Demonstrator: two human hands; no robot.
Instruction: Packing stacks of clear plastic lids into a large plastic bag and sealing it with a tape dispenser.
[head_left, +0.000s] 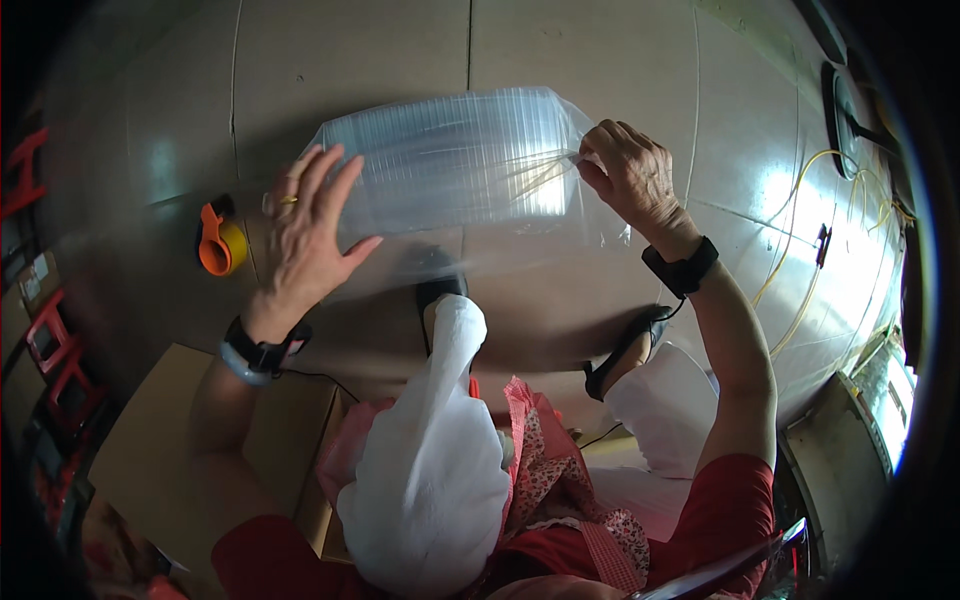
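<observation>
The right hand [632,178] has thumb and fingers pinched together on a gathered corner of a clear plastic bag [455,195], with creases running from that pinch leftward across the film. The bag lies on the tiled floor [350,50], stretching from the grip toward the left hand [308,225]. Inside it, left of the pinch, sits a long row of clear, thin, nested pieces [430,145]; through the film their exact shape is hard to make out. The left hand is spread wide, thumb away from the fingers, at the bag's far end from the grip, clasping nothing; whether its fingertips touch the film I cannot tell.

Just below the grip, a black band [682,268] circles the right wrist. To the grip's right, a yellow cable [783,262] curves over the floor. Below and left of the grip are a white-clad knee [460,325] and a patterned apron [555,460]. Farther left, past the left hand, lies an orange tape dispenser [212,243] with a yellow roll [235,247]; below that stands a cardboard box [185,420].
</observation>
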